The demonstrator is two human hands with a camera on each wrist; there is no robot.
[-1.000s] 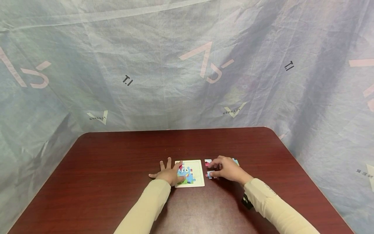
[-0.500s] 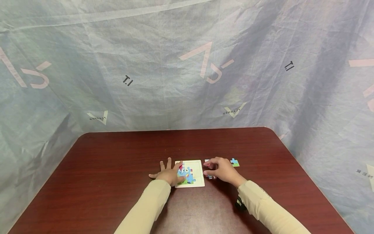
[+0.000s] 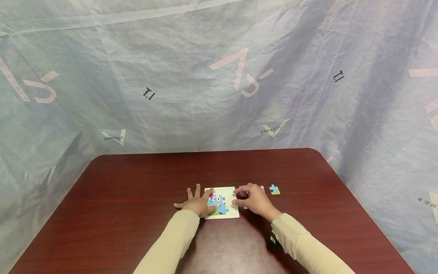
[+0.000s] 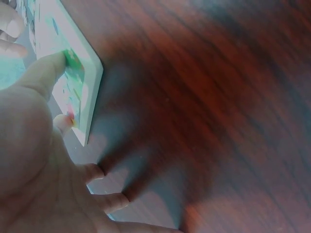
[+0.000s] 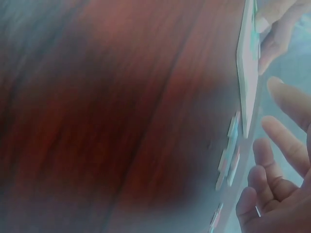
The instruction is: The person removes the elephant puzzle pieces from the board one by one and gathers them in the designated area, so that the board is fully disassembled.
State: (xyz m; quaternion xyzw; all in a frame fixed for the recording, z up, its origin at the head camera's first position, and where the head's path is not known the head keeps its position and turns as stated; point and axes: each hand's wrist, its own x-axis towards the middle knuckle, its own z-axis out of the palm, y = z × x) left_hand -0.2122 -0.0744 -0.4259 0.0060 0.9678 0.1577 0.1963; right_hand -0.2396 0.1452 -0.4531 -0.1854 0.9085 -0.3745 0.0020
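A white square puzzle board (image 3: 231, 196) lies flat, its left part filled with a blue cartoon creature (image 3: 221, 207). My left hand (image 3: 195, 205) is spread out, thumb and index finger resting on the board's left side and the other fingers on the table. Over the board's right edge hovers my right hand (image 3: 258, 201), fingers loosely bent. The right wrist view shows its thumb (image 5: 284, 97) and index finger (image 5: 286, 143) apart, with nothing between them. Loose jigsaw pieces (image 5: 233, 167) lie below this hand, mostly hidden by it in the head view.
A separate blue-and-green jigsaw piece (image 3: 274, 189) lies right of the right hand. The dark red wooden table (image 3: 137, 190) extends around the board. A grey printed cloth (image 3: 191, 95) hangs behind and at the sides.
My right hand has moved left from the loose pieces to the board's right edge, uncovering the blue-and-green piece. The left hand and the board have stayed in place.
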